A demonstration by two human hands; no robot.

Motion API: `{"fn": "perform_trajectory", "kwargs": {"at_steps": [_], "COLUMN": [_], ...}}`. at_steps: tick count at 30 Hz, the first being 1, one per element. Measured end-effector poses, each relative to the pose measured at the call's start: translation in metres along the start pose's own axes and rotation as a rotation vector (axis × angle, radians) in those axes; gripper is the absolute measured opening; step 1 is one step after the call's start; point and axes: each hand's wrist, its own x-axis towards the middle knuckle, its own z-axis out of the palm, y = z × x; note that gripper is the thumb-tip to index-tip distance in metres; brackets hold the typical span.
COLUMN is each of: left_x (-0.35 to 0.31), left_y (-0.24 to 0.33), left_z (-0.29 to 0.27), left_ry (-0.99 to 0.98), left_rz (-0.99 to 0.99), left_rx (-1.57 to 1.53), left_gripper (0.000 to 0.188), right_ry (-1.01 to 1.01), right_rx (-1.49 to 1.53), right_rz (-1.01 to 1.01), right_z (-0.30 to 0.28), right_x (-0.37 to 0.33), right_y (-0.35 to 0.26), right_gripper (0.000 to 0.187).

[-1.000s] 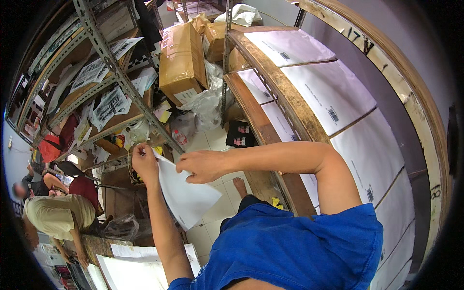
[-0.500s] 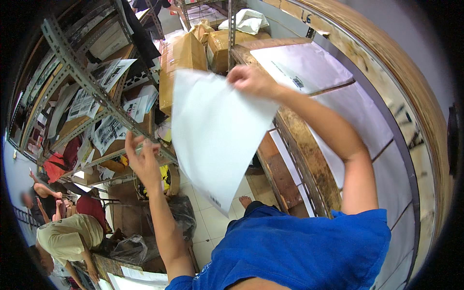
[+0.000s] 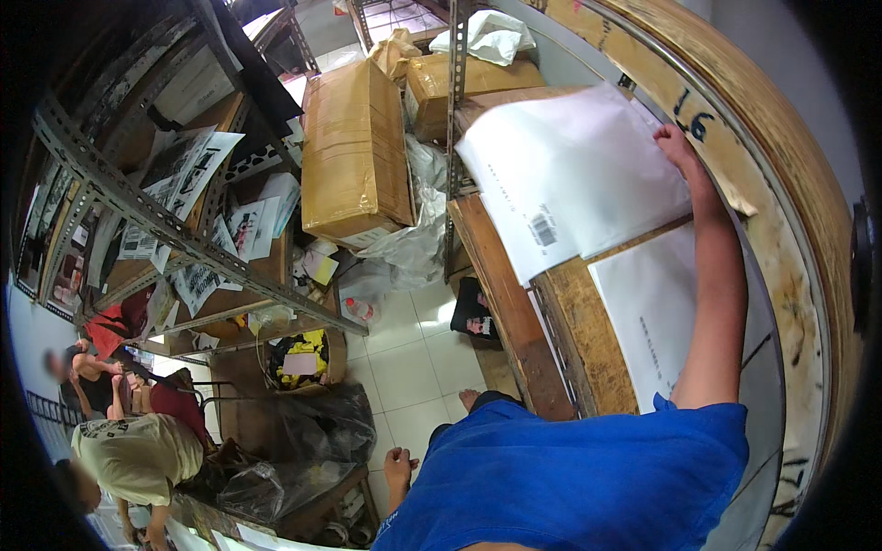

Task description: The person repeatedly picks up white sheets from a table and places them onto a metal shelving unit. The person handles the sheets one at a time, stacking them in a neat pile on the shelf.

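My right arm reaches out over the bench, and my right hand (image 3: 677,147) pinches the far right edge of a large white sheet (image 3: 570,165). This sheet droops over a stack at the far end of the wooden shelf, its left corner past the wood edge. A small dark block of print shows near its lower edge. Closer to me lies another white sheet (image 3: 648,294), partly under my forearm. Down beside my body, well away from the sheets, my left hand (image 3: 399,466) has its fingers curled, with nothing visible in it.
A metal rack (image 3: 138,197) with printed sheets stands on the left. Taped cardboard boxes (image 3: 354,151) fill the far middle. A bottle (image 3: 359,309) and a round bin (image 3: 303,358) are on the tiled floor. A person in a pale shirt (image 3: 138,455) bends at lower left.
The white sheet has gone from hanging in the air before me to lying on the stack at right. My right hand moved right with it; my left hand dropped to my side.
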Motion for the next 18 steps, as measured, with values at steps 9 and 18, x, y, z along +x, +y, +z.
{"fn": "perform_trajectory", "kwargs": {"at_steps": [9, 18], "left_x": [0.054, 0.077], "left_y": [-0.018, -0.014], "left_z": [-0.018, -0.015], "left_ry": [0.012, 0.005], "left_rz": [-0.036, 0.015], "left_rx": [-0.063, -0.017], "left_gripper": [0.032, 0.034], "right_ry": [0.160, 0.205], "right_rx": [-0.241, -0.331], "right_rz": [0.114, 0.166], "right_z": [-0.021, -0.041], "right_x": [0.024, 0.022], "right_y": [0.070, 0.084], "right_gripper": [0.022, 0.028]}}
